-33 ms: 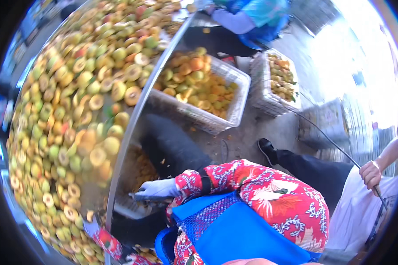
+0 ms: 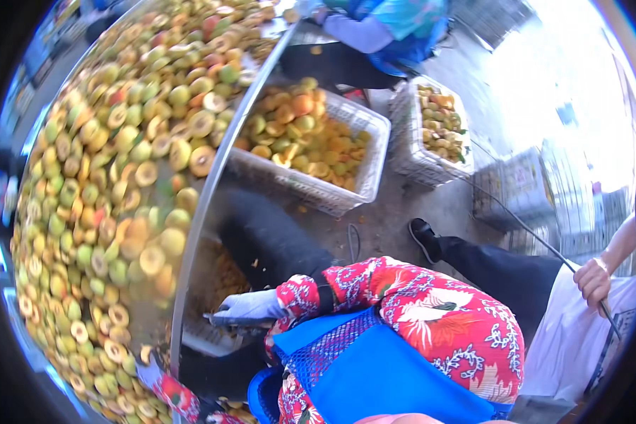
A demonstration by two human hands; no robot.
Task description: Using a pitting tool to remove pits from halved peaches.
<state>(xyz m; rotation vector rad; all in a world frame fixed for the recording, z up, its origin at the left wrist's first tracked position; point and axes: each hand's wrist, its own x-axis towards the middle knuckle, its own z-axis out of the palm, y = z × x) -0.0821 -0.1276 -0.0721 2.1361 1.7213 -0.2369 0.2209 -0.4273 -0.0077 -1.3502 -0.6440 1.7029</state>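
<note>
From the head view my gloved right hand (image 2: 251, 307) is curled shut on a dark tool (image 2: 237, 323), lying roughly crosswise just under the table rim (image 2: 212, 177), over a crate of pits (image 2: 215, 283). My left hand (image 2: 148, 371) is at the table's near edge among the halved fruit (image 2: 106, 212); can't tell its grip, and the fruit basket (image 2: 311, 152) sits beyond.

Pretty rough outdoor-ish spot, bare grey concrete floor (image 2: 396, 219) with bits of fruit scrap on it. A big metal surface (image 2: 212, 177) with a shiny rim curves down the left side. On the floor next to it sits a white plastic crate (image 2: 371, 169), and a second white crate (image 2: 410, 152) stands just beyond, near a stack of wire-mesh crates (image 2: 516, 191) further right. A thin dark cable (image 2: 523, 233) runs across the concrete. Really harsh daylight (image 2: 565, 85) is blowing out the whole upper right corner.
</note>
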